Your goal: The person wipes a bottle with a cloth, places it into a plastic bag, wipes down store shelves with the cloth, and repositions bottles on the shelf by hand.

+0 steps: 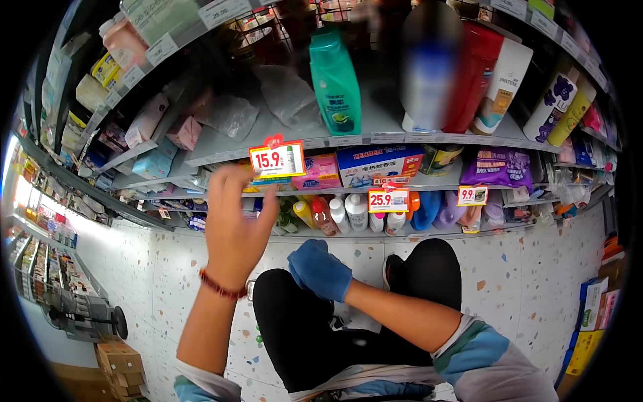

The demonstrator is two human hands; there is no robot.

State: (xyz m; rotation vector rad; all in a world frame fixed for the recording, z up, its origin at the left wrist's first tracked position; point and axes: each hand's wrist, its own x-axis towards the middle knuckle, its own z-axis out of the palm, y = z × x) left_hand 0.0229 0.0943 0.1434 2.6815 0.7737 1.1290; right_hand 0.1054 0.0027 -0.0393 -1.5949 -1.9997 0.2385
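Note:
My left hand (236,224), bare with a red bead bracelet (222,284) at the wrist, is raised at the shelf edge. Its thumb and fingers are apart, just below a 15.9 price tag (276,161); whether they touch it I cannot tell. Over my thigh, my right hand (320,270) is closed into a fist. A blue covering (328,271), glove or cloth, wraps it, so what lies inside is hidden. Above, a green shampoo bottle (336,87) stands on the grey shelf (268,137), to the right of some crumpled clear plastic (288,94).
Red (477,77) and white Pantene (504,87) bottles stand farther right. Lower shelves hold a Zenden box (378,165), a purple pack (497,167) and several bottles. My knees (432,268) are bent over the speckled floor (495,295). Cardboard boxes (120,362) sit at lower left.

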